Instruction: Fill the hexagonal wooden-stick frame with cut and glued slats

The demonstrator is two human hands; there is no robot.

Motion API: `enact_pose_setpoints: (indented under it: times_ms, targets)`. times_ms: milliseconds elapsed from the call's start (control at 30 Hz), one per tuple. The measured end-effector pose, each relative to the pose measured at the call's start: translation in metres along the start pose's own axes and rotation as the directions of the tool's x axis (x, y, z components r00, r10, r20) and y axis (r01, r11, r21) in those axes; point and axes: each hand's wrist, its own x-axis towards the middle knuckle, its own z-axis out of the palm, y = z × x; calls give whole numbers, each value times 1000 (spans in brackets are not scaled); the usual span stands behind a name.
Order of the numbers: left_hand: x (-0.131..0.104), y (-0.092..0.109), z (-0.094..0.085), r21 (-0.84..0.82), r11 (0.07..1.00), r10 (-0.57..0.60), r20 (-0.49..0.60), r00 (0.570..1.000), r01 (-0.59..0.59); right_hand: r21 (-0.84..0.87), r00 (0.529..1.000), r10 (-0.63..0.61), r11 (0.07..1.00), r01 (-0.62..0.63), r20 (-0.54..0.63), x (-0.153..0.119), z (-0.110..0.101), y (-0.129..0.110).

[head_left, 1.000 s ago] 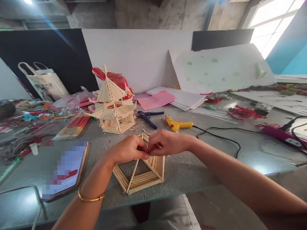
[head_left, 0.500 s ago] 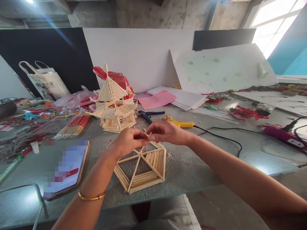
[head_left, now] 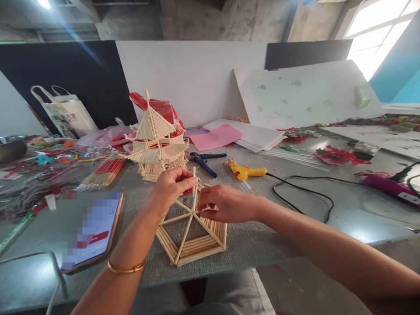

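Observation:
Between its thumb and fingers, my left hand (head_left: 177, 186) pinches a short wooden stick (head_left: 194, 181), held upright over the far part of a stick frame. That six-sided wooden frame (head_left: 201, 245) lies flat on the table, with spokes meeting at its middle and rows of sticks filling several sections. My right hand (head_left: 218, 203) hovers over the frame's right side with fingers bent and apart, and no object shows in it. Behind my left hand a pagoda model (head_left: 157, 146) made of sticks stands upright.
A phone (head_left: 95, 232) lies at the left, near bundled sticks (head_left: 105, 170). Dark blue pliers (head_left: 205, 162) and a yellow glue gun (head_left: 246, 170) with a black cord lie beyond my hands. Pink paper (head_left: 216, 138), white sheets and a purple power strip (head_left: 390, 186) are farther off.
My hands have moved apart. My left hand now holds the stick upright, and my right hand has come nearer, down over the frame. The pliers and glue gun show more fully.

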Motion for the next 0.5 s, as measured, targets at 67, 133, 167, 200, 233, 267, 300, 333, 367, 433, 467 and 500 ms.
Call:
enact_pose_setpoints:
  times_ms: [67, 133, 167, 200, 233, 267, 300, 333, 367, 433, 467, 500]
  targets:
    - [-1, 1, 0, -2, 1000, 4, -10, 1000, -4, 11, 997, -69, 998, 69, 36, -3, 3, -12]
    - [-1, 0, 0, -4, 1000, 9, -1, 1000, -9, -35, 988, -133, 990, 137, 81, -7, 8, -24]
    - [-1, 0, -1, -6, 1000, 14, 9, 1000, -14, -83, 983, -150, 984, 159, 103, -9, 11, -30]
    - [-1, 0, -1, -6, 1000, 20, 18, 1000, -20, -144, 981, -152, 975, 168, 118, -10, 14, -34]
    - [0, 0, -1, -4, 1000, 23, 23, 999, -23, -204, 981, -147, 964, 171, 128, -11, 16, -38]
    - [0, 0, -1, -3, 1000, 24, 24, 999, -24, -255, 982, -137, 952, 167, 132, -11, 18, -40]
    - [0, 0, -1, -2, 1000, 21, 23, 1000, -21, -290, 982, -127, 943, 162, 137, -11, 20, -41]
    - [0, 0, -1, -1, 1000, 16, 24, 1000, -15, -309, 983, -120, 938, 159, 140, -11, 21, -41]
    - [0, 1, 0, -1, 1000, 10, 25, 1000, -10, -315, 984, -114, 937, 153, 140, -10, 21, -40]
    - [-1, 2, 0, 2, 1000, 5, 28, 1000, -5, -307, 985, -101, 941, 141, 141, -8, 21, -38]
    - [-1, 2, 0, 4, 1000, 5, 30, 1000, -5, -300, 986, -94, 945, 133, 140, -7, 22, -38]
    - [-1, 2, 1, 6, 1000, 4, 31, 1000, -4, -292, 986, -86, 948, 124, 141, -7, 22, -37]
